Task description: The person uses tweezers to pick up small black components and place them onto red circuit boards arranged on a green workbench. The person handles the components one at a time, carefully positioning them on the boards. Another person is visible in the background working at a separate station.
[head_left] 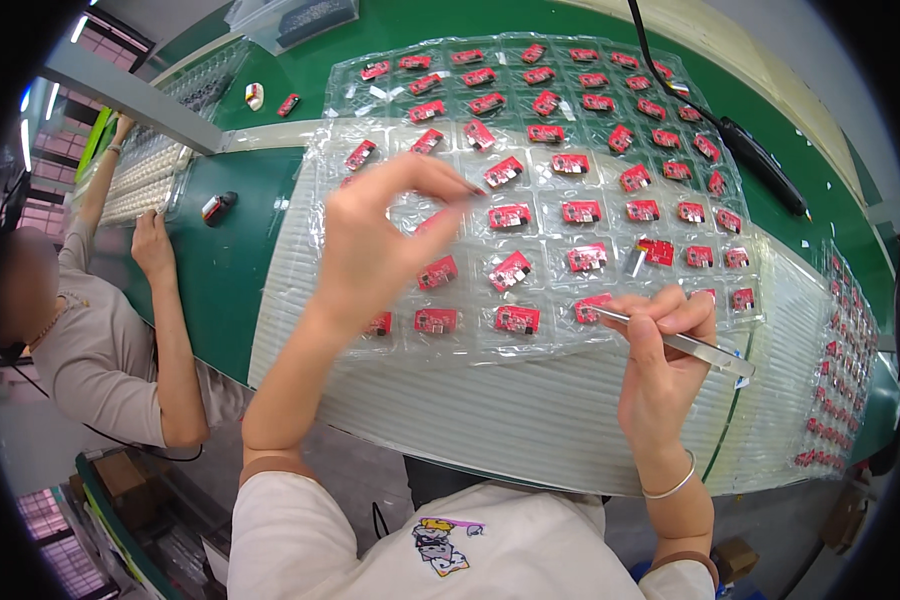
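My left hand (380,235) is raised over the left middle of a clear plastic tray (450,345) and blurred by motion. Its thumb and index finger curl together in a pinch; a small dark bit shows at the fingertips, too unclear to name. Metal tweezers (710,352) are gripped in my right hand (665,375), near the tray's front edge. Their tips point left, at a small red circuit board (592,308) in a front pocket. One red board (655,251) farther back has a silvery piece sticking out beside it. Most other pockets hold similar red boards.
A black handheld tool (762,165) with a cable lies at the back right. Another tray of red boards (830,400) is at the far right. On the left sit a co-worker (110,370), a dark-and-white small part (218,207) and a tray of pale pieces (150,185).
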`<state>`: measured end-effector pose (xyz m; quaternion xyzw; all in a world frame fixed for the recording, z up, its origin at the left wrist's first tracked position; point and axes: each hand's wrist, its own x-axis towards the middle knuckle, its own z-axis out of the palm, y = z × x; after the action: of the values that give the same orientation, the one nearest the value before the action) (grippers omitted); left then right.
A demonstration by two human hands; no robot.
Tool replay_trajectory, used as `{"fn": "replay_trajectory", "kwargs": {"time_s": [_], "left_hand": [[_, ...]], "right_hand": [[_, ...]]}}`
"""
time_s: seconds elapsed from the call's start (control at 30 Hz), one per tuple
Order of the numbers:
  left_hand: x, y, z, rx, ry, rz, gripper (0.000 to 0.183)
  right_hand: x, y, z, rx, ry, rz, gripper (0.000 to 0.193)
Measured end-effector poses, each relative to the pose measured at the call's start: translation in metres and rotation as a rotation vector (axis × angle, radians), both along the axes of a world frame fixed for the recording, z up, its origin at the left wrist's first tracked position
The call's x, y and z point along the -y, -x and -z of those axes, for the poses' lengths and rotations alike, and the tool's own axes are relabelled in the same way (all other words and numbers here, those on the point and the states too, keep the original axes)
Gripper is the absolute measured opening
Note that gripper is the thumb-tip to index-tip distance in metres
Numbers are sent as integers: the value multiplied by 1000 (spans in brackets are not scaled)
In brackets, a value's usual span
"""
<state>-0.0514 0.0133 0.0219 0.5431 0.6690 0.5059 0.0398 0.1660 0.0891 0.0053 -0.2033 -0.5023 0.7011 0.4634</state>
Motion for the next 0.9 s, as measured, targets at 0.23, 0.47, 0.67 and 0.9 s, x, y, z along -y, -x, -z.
{"fn": "replay_trajectory", "kwargs": {"time_s": [0.23, 0.47, 0.67, 0.9], "left_hand": [[-1, 123, 23, -167, 321, -387, 15], [-55, 164, 23, -433, 357, -319, 19], [-86, 198, 49, -831, 566, -329, 26], [-72, 138, 17, -248, 198, -259, 16]], "right_hand": [[3, 5, -1, -13, 5, -48, 23], [0, 1, -3, 6, -3, -14, 23], [0, 3, -3, -6, -4, -12, 23], [0, 2, -5, -40, 32, -8, 23]]}}
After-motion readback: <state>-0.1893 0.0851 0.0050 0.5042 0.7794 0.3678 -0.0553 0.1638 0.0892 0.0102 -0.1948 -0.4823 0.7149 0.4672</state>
